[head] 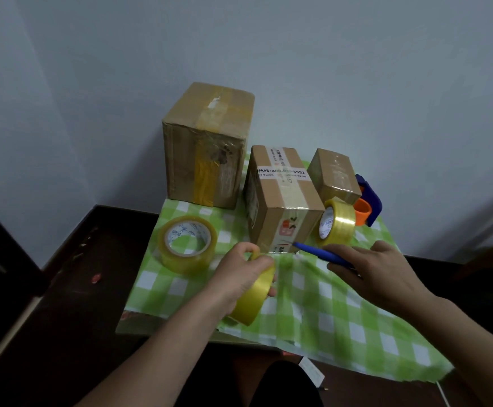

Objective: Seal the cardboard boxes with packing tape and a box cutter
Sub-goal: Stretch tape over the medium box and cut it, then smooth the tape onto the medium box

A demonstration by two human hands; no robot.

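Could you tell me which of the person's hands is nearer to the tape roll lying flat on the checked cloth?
Left. The left hand, gripping another tape roll, sits just beside the flat tape roll. The right hand, holding the blue box cutter, is further off, beyond the middle box.

We are seeing the left hand (241,270) covering the top of the yellow tape roll (252,301), so its core is staying out of sight, and the right hand (377,270) is hiding the rear half of the blue box cutter (317,251), whose tip is too blurred to show a blade. The small box (334,176) is blocking most of the blue and orange tape dispenser (367,205). We are finding the print on the middle box (280,198) partly smeared and unreadable.
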